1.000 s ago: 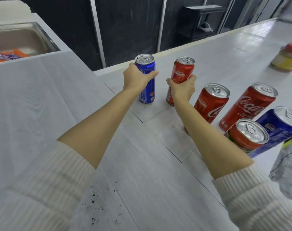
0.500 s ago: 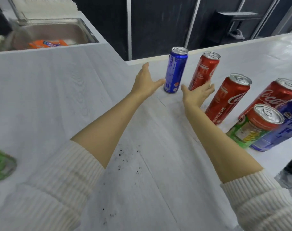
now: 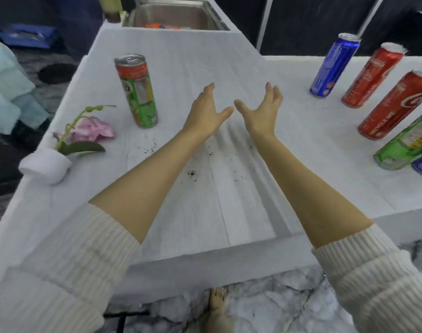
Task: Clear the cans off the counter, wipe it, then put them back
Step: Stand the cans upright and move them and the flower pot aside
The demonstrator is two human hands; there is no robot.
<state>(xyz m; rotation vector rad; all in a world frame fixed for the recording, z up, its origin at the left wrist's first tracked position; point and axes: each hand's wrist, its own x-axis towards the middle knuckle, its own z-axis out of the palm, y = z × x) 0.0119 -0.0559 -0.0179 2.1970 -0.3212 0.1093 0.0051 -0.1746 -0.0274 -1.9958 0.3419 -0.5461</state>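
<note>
The left hand and right hand hover spread and empty above the bench. A green can stands at ten o'clock; the other cans line up at two o'clock.

Place: kitchen, probably in a home
Worktop: white wood-grain counter, L-shaped, speckled with dark crumbs
Fixture: stainless sink sunk in at the far end
Stock: drink cans standing along the right wing
Underfoot: marble-patterned floor, bare foot on it
Decor: pink orchid in a white pot
</note>
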